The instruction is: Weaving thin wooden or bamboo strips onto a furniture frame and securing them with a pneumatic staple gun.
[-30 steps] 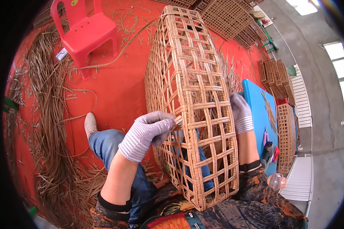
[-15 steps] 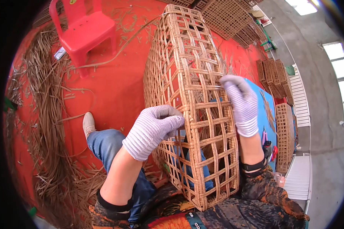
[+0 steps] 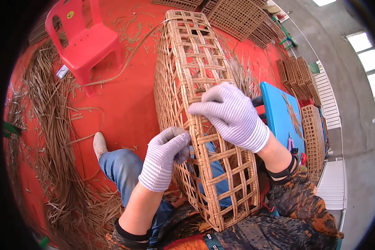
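A large openwork wicker basket (image 3: 210, 166), woven from brown strips, stands on edge against my lap and reaches away from me. My left hand (image 3: 164, 156), in a striped pale glove, is closed in a pinch on its left corner edge; the fingertips are partly hidden. Across the narrow upper side lies my gloved right hand (image 3: 233, 116), fingers bent and fingertips at the same corner edge, just beyond the left hand. Whatever lies between the right fingertips is too small or hidden to make out.
A red plastic chair (image 3: 85, 43) stands at the far left on the red floor covering. Long loose strips (image 3: 56, 137) lie heaped along the left. To the right are a blue table (image 3: 281, 112) with pliers (image 3: 291, 143) and a woven panel (image 3: 312, 139). More woven pieces (image 3: 235, 18) are stacked behind.
My right hand has come left from the basket's far right edge across to its left corner. My left hand has moved slightly down, staying at the corner edge. The view has shifted a little.
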`<state>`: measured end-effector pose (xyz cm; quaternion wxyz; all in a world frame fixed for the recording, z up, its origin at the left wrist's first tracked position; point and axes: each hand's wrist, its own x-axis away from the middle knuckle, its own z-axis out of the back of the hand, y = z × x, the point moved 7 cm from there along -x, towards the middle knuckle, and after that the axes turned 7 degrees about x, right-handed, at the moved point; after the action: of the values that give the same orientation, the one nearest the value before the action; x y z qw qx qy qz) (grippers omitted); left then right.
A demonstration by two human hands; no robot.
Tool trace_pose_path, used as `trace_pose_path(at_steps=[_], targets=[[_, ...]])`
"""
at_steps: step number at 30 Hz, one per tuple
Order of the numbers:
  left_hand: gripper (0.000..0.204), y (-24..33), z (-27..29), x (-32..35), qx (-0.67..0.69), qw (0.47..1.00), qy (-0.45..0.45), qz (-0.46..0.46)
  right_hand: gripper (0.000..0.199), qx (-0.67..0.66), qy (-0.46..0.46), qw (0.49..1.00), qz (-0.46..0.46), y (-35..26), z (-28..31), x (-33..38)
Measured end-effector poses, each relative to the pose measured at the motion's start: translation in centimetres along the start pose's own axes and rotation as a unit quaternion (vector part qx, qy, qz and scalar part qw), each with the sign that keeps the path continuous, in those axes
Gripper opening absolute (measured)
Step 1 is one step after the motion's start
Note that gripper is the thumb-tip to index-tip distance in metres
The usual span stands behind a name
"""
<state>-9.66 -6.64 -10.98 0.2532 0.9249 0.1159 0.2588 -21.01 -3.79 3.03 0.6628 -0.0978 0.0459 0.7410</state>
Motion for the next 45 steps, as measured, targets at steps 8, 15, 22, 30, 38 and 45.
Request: trace_pose_path(at_steps=[8, 15, 22, 30, 38, 45], targets=[[0.013, -0.5, 0.0, -0.3, 0.042, 0.999, -0.021, -0.010, 0.035, -0.055, -0.090, 0.991, 0.084, -0.5, 0.4, -0.2], [0.012, -0.4, 0.1, -0.4, 0.025, 0.999, -0.006, -0.027, 0.036, -0.107, -0.032, 0.991, 0.067, -0.7, 0.7, 0.5], [0.011, -0.3, -0.1, -0.4, -0.010, 0.999, 0.005, -0.036, 0.031, -0.046, -0.053, 0.994, 0.083, -0.9, -0.3, 1.4], [0.015, 0.9, -0.8, -0.8, -0.033, 0.996, -0.037, -0.077, 0.021, -0.011, 0.027, 1.000, 0.007, -1.9, 1.0, 2.1], [0.016, 1.1, -0.8, -1.2, -0.054, 0.991, -0.042, -0.119, 0.020, -0.015, 0.002, 0.999, 0.030, -2.0, 0.2, 1.6], [0.025, 0.7, 0.3, -0.3, -0.010, 0.989, -0.066, -0.128, 0.020, -0.030, 0.013, 0.999, 0.026, -1.6, 0.5, 1.5]])
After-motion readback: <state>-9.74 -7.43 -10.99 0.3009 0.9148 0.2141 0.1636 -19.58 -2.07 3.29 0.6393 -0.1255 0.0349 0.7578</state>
